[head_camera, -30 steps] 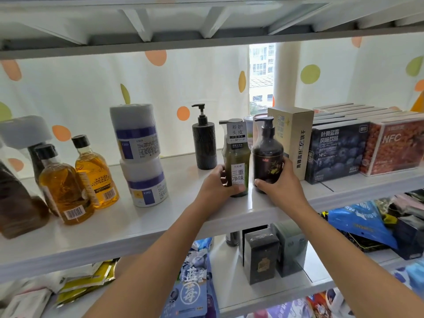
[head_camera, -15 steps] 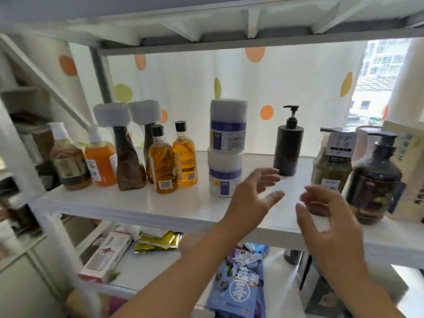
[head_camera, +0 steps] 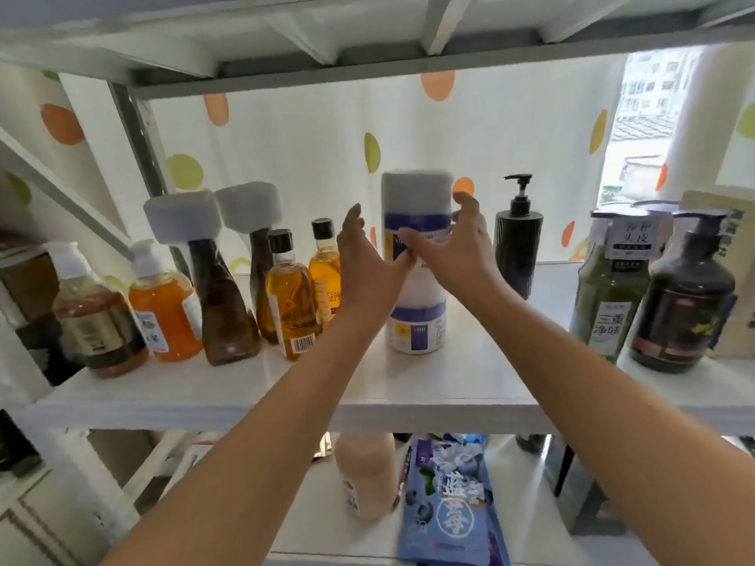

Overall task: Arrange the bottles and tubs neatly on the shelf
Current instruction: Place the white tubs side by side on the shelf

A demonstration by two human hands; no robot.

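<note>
Two white tubs with blue bands stand stacked mid-shelf, the upper tub (head_camera: pixel 416 198) on the lower tub (head_camera: pixel 416 328). My right hand (head_camera: pixel 453 251) wraps the upper tub's right side, thumb on its label. My left hand (head_camera: pixel 367 263) is spread just left of that tub, fingers apart from it. Left of the tubs stand two amber oil bottles (head_camera: pixel 292 304), two brown bottles with big white caps (head_camera: pixel 222 304), an orange pump bottle (head_camera: pixel 165 312) and a brown pump bottle (head_camera: pixel 96 320). To the right are a black pump bottle (head_camera: pixel 518 247), a green bottle (head_camera: pixel 608 296) and a dark pump bottle (head_camera: pixel 686 312).
The white shelf (head_camera: pixel 408 386) has bare surface in front of the tubs and around the black pump bottle. A shelf board runs close overhead (head_camera: pixel 367 55). Below, a lower shelf holds a pale bottle (head_camera: pixel 365 475) and a blue pouch (head_camera: pixel 449 504). A box stands at the far right (head_camera: pixel 739 279).
My hands let go of the green and dark pump bottles, the view swung left, and both hands rose and closed in on the upper tub.
</note>
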